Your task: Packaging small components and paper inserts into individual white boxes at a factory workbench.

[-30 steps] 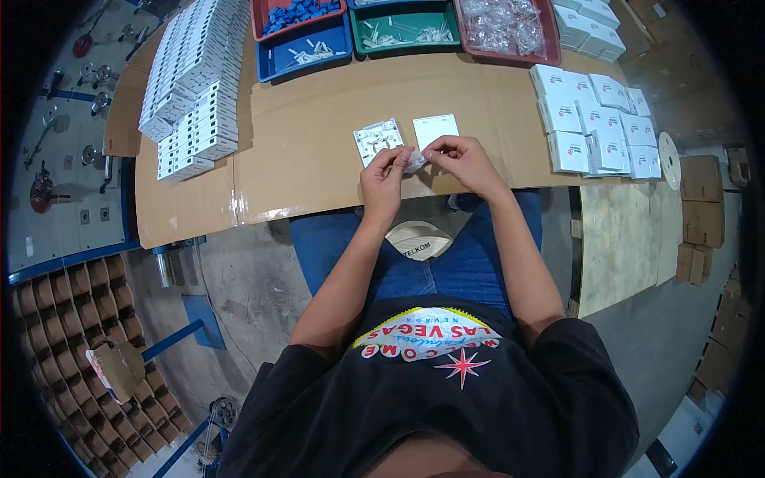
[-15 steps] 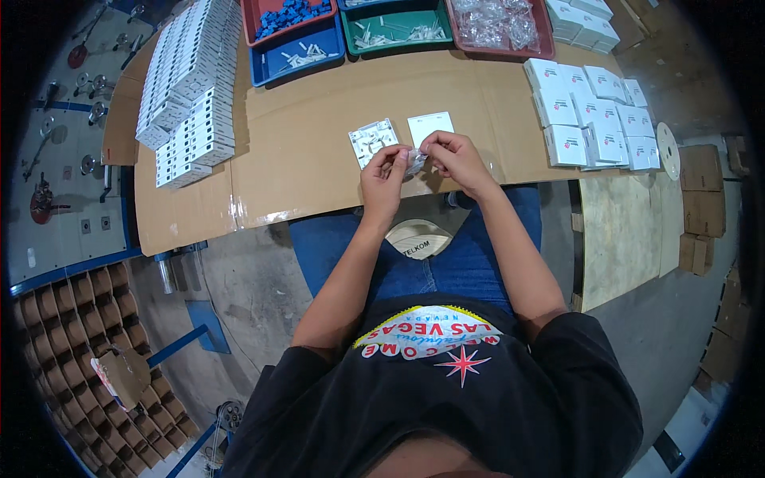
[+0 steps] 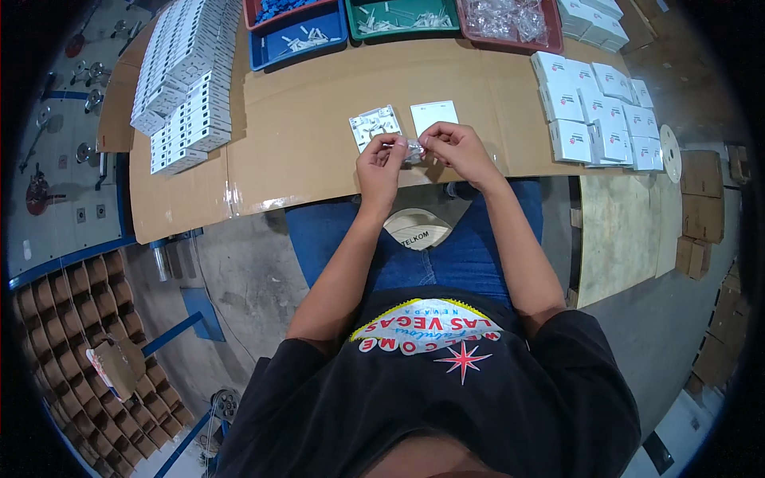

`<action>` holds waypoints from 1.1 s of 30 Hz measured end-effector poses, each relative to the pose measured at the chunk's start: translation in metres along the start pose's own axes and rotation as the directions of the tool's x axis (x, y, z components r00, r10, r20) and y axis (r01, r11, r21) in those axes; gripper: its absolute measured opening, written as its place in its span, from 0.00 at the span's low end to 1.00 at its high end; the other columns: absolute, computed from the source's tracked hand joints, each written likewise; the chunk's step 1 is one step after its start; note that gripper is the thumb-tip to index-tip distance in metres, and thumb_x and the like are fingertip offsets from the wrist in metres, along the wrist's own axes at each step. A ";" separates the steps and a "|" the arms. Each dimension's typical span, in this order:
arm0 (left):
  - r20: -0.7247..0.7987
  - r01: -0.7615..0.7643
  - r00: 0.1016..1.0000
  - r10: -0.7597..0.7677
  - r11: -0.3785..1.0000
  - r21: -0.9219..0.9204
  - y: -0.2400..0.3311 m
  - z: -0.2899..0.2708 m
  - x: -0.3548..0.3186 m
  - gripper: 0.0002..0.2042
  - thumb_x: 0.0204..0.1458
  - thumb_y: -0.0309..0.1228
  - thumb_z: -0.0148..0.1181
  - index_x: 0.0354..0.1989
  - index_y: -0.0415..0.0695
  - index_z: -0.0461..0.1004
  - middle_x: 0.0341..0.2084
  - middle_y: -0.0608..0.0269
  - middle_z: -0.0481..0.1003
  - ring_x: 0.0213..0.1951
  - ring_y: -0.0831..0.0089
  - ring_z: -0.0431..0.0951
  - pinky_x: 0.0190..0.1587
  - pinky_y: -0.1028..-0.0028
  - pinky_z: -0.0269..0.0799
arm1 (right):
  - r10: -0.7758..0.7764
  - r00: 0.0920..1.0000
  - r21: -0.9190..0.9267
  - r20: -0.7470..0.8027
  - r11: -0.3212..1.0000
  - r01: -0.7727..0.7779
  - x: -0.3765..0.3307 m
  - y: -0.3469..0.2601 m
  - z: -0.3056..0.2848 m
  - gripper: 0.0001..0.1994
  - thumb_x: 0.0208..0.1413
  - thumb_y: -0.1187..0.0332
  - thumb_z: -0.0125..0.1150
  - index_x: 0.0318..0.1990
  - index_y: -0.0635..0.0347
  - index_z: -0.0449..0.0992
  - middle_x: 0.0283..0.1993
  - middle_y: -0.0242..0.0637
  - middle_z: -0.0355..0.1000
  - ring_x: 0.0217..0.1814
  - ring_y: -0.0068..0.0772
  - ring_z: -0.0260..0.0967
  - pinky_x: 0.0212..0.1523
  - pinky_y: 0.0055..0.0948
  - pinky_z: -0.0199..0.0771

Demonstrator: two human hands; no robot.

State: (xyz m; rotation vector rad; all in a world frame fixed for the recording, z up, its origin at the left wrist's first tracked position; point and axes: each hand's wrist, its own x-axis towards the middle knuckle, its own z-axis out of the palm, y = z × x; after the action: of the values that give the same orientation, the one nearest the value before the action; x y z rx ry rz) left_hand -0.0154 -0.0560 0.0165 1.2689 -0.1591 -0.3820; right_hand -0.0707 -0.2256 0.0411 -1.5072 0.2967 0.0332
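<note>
One small clear plastic packet [image 3: 413,150] was held between the two hands above the table's near edge, the left hand [image 3: 380,163] and right hand [image 3: 460,154] each pinching it, thumb and forefinger together. Little had changed over the last second, so its handling seemed unfinished. Just beyond lay an open white casing [image 3: 371,124] and a white square plate [image 3: 435,113]; farther off, trays [image 3: 296,62].

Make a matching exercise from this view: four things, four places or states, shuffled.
1. Clear plastic packet
2. Open white housing
3. Flat white square
4. Green tray

A. Just beyond the right hand
B. Just beyond the left hand
C. Holding small white pieces
D. Held between both hands

Pairs: 1-D, 2-B, 3-A, 4-C
</note>
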 end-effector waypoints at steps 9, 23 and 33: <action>0.008 -0.048 0.999 0.048 0.998 0.036 -0.003 -0.003 0.003 0.05 0.63 0.26 0.61 0.41 0.36 0.77 0.32 0.67 0.77 0.35 0.83 0.77 0.39 0.82 0.74 | 0.059 0.998 -0.006 0.013 0.998 -0.059 -0.001 -0.002 -0.002 0.06 0.64 0.68 0.61 0.42 0.60 0.81 0.31 0.26 0.77 0.25 0.10 0.59 0.25 0.15 0.56; -0.003 -0.060 0.998 0.060 0.997 0.053 -0.004 -0.005 0.005 0.07 0.63 0.27 0.62 0.43 0.37 0.78 0.32 0.67 0.78 0.34 0.84 0.77 0.38 0.82 0.74 | -0.010 0.999 0.058 0.050 0.998 0.007 0.004 0.008 -0.008 0.05 0.61 0.74 0.62 0.40 0.66 0.80 0.35 0.34 0.79 0.38 0.20 0.77 0.40 0.20 0.73; 0.014 -0.047 0.999 0.046 0.997 0.062 -0.001 -0.004 0.003 0.08 0.64 0.29 0.61 0.44 0.36 0.78 0.35 0.65 0.80 0.37 0.81 0.79 0.40 0.79 0.77 | -0.055 0.998 0.089 0.028 0.995 0.053 0.003 0.012 -0.008 0.04 0.61 0.74 0.64 0.40 0.65 0.79 0.35 0.33 0.79 0.37 0.19 0.76 0.38 0.19 0.73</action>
State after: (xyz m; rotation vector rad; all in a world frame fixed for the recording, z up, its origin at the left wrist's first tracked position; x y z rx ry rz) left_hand -0.0121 -0.0538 0.0138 1.3218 -0.2122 -0.3475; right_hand -0.0713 -0.2335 0.0285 -1.4255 0.2302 0.0001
